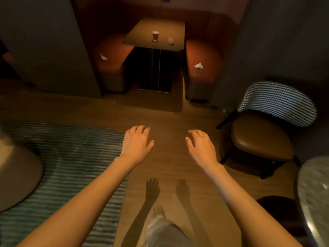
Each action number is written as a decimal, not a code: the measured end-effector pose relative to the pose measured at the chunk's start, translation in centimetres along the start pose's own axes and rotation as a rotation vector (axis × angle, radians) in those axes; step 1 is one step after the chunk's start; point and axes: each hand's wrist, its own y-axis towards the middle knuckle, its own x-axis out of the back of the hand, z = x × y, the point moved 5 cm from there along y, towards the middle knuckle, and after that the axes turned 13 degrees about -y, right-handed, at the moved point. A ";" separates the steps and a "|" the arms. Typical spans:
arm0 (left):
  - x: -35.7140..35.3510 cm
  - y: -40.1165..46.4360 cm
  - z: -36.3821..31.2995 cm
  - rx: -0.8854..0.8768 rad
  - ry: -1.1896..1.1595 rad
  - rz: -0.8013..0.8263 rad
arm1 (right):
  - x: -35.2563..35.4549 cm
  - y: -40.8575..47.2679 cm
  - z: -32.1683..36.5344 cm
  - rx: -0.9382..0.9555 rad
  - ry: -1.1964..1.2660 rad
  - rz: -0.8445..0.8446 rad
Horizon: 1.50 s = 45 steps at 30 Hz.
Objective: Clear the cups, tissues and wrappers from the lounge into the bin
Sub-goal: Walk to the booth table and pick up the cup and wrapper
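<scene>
A brown paper cup [155, 36] with a white rim stands upright on the small booth table [142, 35] far ahead. Beside it, to the right, lies a small crumpled white wrapper or tissue [170, 40]. One white tissue [103, 57] rests on the left orange seat [110, 68], another tissue [198, 65] on the right orange seat [201, 56]. My left hand [137, 143] and my right hand [201, 146] are stretched out over the wooden floor, palms down, fingers loosely spread, holding nothing, well short of the booth.
A chair [263, 139] with a checked back and brown seat stands at the right. A striped teal rug [71, 166] covers the floor at left, with a round beige base [16, 175] on it. A marble tabletop edge [313, 193] shows at lower right. Dark partition walls flank the booth.
</scene>
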 end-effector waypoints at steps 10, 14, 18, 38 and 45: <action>-2.4 21.1 3.3 0.093 0.030 0.052 | -3.5 21.3 -3.5 -0.010 -0.025 0.098; -4.0 31.3 4.5 0.051 0.008 0.072 | -5.3 30.5 -4.7 -0.016 -0.018 0.066; -3.7 43.0 6.1 0.014 -0.018 0.008 | -5.3 42.0 -5.6 -0.026 -0.029 0.035; -10.0 88.1 10.4 0.094 -0.083 0.112 | -14.2 86.8 -15.1 -0.048 0.061 0.130; -10.7 100.9 13.5 0.214 -0.101 0.077 | -15.2 102.4 -15.9 0.040 0.098 0.088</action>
